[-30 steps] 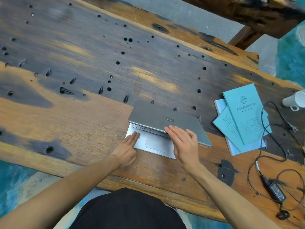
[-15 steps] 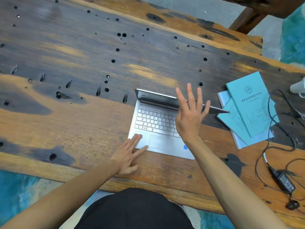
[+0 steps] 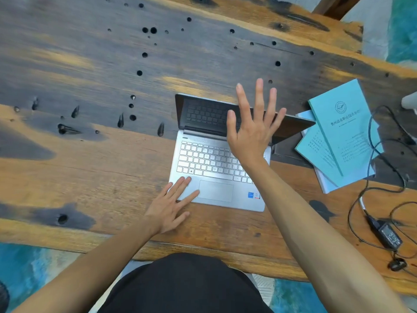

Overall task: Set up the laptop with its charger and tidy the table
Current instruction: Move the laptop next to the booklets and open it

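My left hand point(image 3: 168, 205) lies flat, fingers straight, pressing the near left corner of the silver laptop point(image 3: 214, 175) beside the trackpad to keep the base down. A second ago the lid was barely cracked above the palm rest; now it stands well up, the dark screen point(image 3: 203, 116) facing me and mirroring the keys. My right hand point(image 3: 253, 132) is spread wide with straight fingers against the upper edge of that screen, pushing it back rather than gripping it. So the opening step looks nearly finished to me, and the charger comes next.

The laptop sits close to the near edge of the worn wooden table point(image 3: 90, 166), a little right of the middle. To the right, near the front edge, the black power brick point(image 3: 387, 234) lies with its cable point(image 3: 374, 193) looped loosely across the wood, not plugged into the laptop. Further back, that cable crosses over the corner of a fanned pile of teal booklets point(image 3: 340, 136), and the raised lid's right corner reaches just beside them. I'd judge the cable has to be lifted clear of the booklets before either can be squared away. At the far right edge something white point(image 3: 409, 100) is cut off; I cannot tell what it is.
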Tool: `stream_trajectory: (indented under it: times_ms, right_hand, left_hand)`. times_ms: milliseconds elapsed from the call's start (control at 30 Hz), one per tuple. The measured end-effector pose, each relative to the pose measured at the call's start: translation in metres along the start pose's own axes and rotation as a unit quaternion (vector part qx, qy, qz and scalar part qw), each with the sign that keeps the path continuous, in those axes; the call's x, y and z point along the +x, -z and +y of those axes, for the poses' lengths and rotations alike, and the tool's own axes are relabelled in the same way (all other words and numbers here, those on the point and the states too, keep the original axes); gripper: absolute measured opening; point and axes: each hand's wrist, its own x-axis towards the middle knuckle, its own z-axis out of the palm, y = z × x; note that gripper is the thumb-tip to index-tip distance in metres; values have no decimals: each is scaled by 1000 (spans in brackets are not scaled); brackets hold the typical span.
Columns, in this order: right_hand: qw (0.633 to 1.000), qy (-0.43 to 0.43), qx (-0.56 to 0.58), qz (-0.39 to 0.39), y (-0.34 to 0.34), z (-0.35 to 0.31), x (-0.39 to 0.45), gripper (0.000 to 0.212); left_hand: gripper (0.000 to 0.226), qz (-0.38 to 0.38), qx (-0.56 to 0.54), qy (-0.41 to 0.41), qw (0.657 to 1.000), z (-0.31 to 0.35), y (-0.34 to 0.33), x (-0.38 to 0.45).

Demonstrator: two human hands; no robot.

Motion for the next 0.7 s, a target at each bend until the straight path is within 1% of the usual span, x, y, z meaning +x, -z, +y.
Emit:
stream_trajectory:
  times_ms: [133,367,700]
  right_hand:
    - [1000,-4,-1,-1,-8,-1,17,52]
    - [1000,-4,-14,-27,-24,5,42,53]
    - [999,-5,-21,-46,-30,6,51,53]
  left_hand:
    - [65,-6,-8,-1,1000,-1,-1,1]
    - [64,-12,-12,7,1000,-1,-1,3]
    - [66,-20,-11,6,1000,-1,-2,4]
